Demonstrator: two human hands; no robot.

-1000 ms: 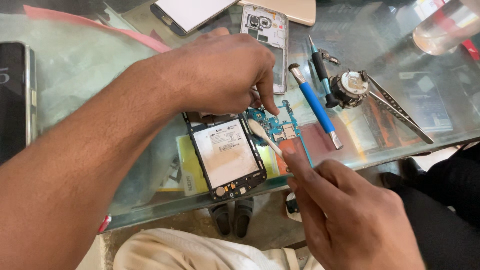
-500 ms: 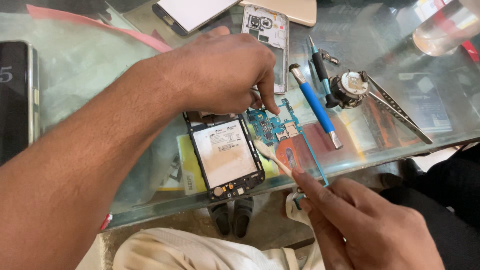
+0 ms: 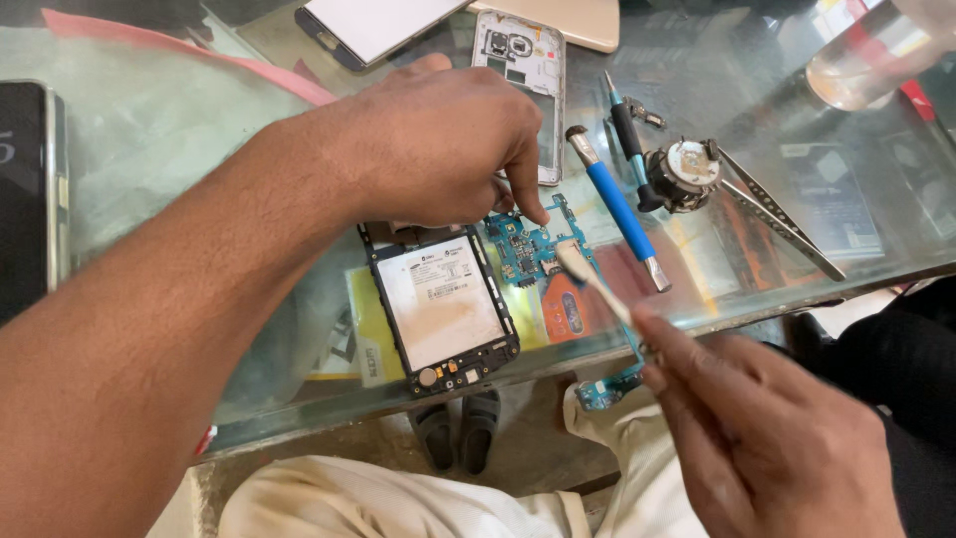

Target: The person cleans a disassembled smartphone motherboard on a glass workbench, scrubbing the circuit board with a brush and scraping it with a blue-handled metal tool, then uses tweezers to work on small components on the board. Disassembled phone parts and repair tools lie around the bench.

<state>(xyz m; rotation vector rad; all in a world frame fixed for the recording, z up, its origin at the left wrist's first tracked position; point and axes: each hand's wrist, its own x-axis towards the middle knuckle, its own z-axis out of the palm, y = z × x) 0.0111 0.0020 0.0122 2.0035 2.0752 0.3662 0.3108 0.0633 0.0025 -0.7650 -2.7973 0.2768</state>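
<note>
The circuit board (image 3: 528,249), small and blue-green, lies on the glass table (image 3: 159,169) just right of the opened phone (image 3: 443,309), which shows its white battery. Just to the right of the board lies a blue-handled screwdriver (image 3: 617,207), then a black-handled tool (image 3: 629,149), a small round part (image 3: 682,171) and tweezers (image 3: 782,224). Behind the board is a white phone back frame (image 3: 528,70).

The left hand (image 3: 438,144) reaches from the left, fingers curled, the index fingertip pressing the top edge of the board. The right hand (image 3: 767,438) pinches a thin brush (image 3: 588,274) between thumb and fingers; its bristles touch the board. Compared with a moment before, the brush tip stands higher on the board and the right hand is further right.
</note>
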